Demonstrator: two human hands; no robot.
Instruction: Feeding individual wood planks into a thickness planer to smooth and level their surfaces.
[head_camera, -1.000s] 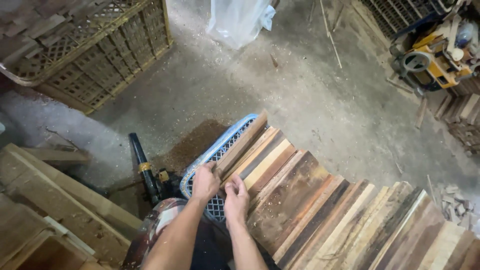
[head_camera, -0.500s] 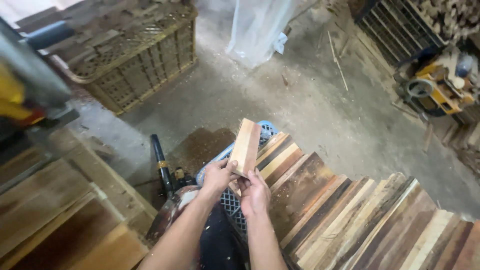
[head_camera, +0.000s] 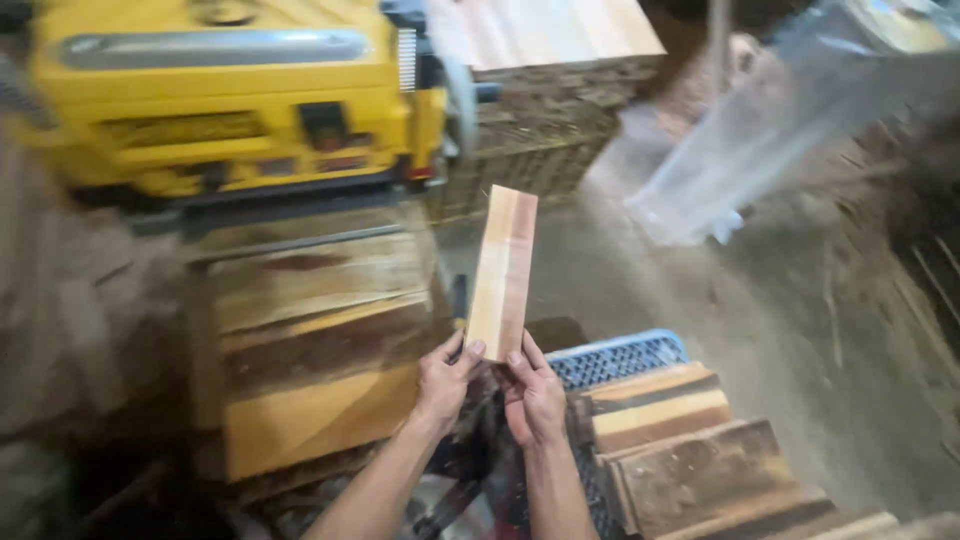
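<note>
Both hands pinch bottom end of short pale two-tone wooden board (head_camera: 503, 271): left hand (head_camera: 443, 383) and right hand (head_camera: 532, 392) level, fingers closed on it. Long axis upright, below-right of yellow planer machine (head_camera: 225, 95).

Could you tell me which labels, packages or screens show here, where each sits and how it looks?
Label panels: front of the yellow machine, upper left; small dark and reddish rectangles, too blurred to make out.
Clear plastic bag: upper right, hanging above the floor; long, translucent.
No screens or signs visible.
</note>
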